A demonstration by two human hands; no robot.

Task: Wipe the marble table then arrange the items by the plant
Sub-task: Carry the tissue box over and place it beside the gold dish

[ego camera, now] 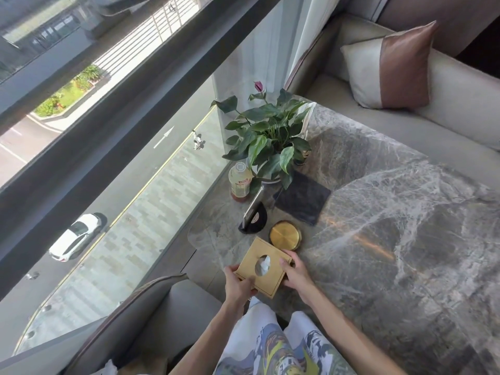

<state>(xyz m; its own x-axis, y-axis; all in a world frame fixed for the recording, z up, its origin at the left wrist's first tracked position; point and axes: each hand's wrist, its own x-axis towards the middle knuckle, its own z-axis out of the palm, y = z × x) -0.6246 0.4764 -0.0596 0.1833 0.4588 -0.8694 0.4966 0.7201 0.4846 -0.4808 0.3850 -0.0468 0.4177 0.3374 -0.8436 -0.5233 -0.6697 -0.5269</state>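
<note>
Gripping the gold tissue box [263,267] at the near left bench [392,239] edge, left hand [238,285] and right hand [295,274] have fingers clamped on opposite sides. Beyond: gold round lid [285,236], phone stand [254,217], dark cloth [301,200], bottle [240,182], plant [267,139].

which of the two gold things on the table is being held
The square gold tissue box, gripped on both sides by the left hand and right hand. The round gold dish just behind it sits untouched.

bare forearms [211,328], white trousers [270,345] with blue-yellow print
</note>
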